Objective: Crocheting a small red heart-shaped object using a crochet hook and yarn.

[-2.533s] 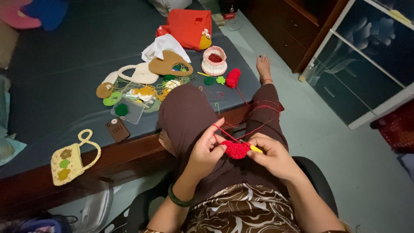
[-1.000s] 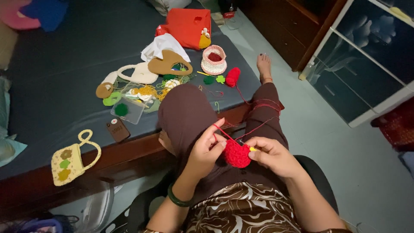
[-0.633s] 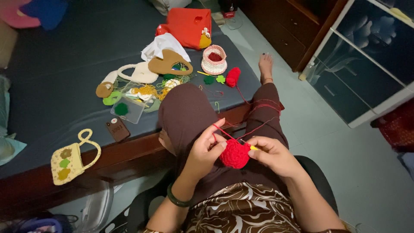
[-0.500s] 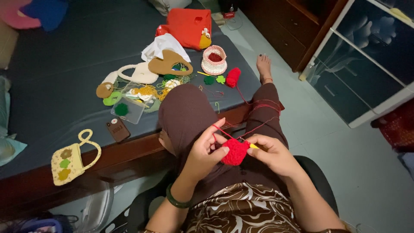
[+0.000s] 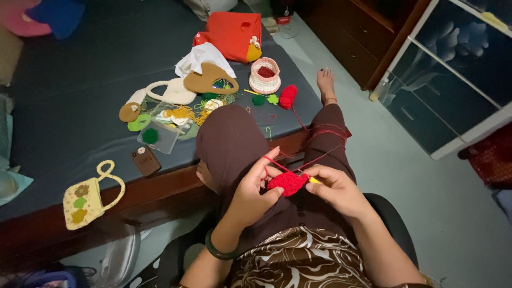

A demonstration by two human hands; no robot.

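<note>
Both hands close on one small piece of red crochet [image 5: 288,182] over my lap: my left hand [image 5: 255,188] pinches its left edge between thumb and fingers, the forefinger raised with the red yarn [image 5: 314,158] running across it, while my right hand [image 5: 336,188] grips a crochet hook [image 5: 314,181], of which only a yellow stub shows at the piece's right edge. The piece sits between the two hands, above my dark brown skirt.

From there the strand climbs over my knee to a ball of red yarn [image 5: 288,96] lying on the dark mattress [image 5: 80,96]. Just beside it stand a pink-and-white crocheted basket [image 5: 265,74] and two small green flowers. Farther left lie a tan bag handle, a cream one, loose yellow and green bits, a clear plastic box [image 5: 158,137] and a small brown tag. Near the bed's edge lies a cream crocheted purse [image 5: 85,197] with flower patches. An orange bag [image 5: 232,34] sits at the back.

As I judge it, the red piece is early work: a small rounded patch, with plenty of yarn left on the ball. The hook's tip and the stitch in hand are hidden behind the piece and my fingers, and the room's dimness blurs the smaller bits.
</note>
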